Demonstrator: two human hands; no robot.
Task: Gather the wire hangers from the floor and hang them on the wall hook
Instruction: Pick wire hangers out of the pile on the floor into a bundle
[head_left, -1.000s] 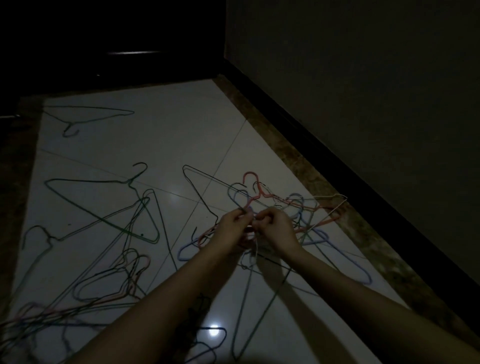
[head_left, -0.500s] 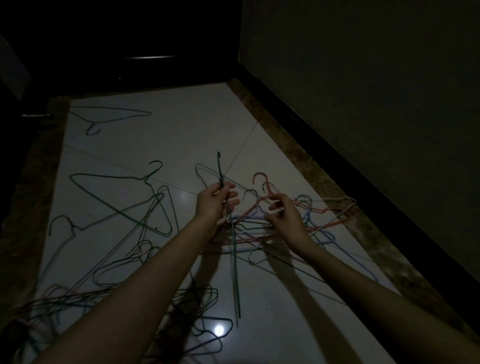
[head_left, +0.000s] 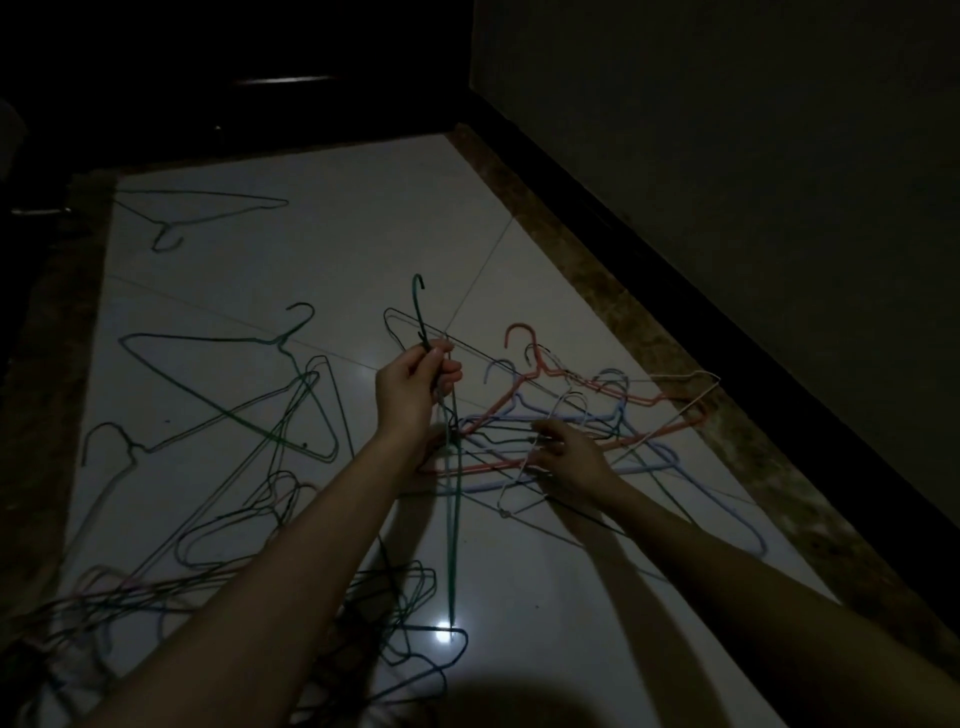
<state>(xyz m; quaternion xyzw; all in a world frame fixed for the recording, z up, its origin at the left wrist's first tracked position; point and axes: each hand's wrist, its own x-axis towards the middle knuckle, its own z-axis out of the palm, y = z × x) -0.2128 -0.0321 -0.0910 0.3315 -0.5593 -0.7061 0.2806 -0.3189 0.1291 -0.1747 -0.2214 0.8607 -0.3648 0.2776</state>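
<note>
Dim home room, tiled floor (head_left: 322, 249), plain wall (head_left: 727, 156), baseboard (head_left: 675, 249)

dim, grainy view, glare spot on glossy floor (head_left: 363, 218)

Two hands (head_left: 415, 387), and perhaps twenty wire hangers (head_left: 228, 379), too tangled in the dimness to count.
</note>
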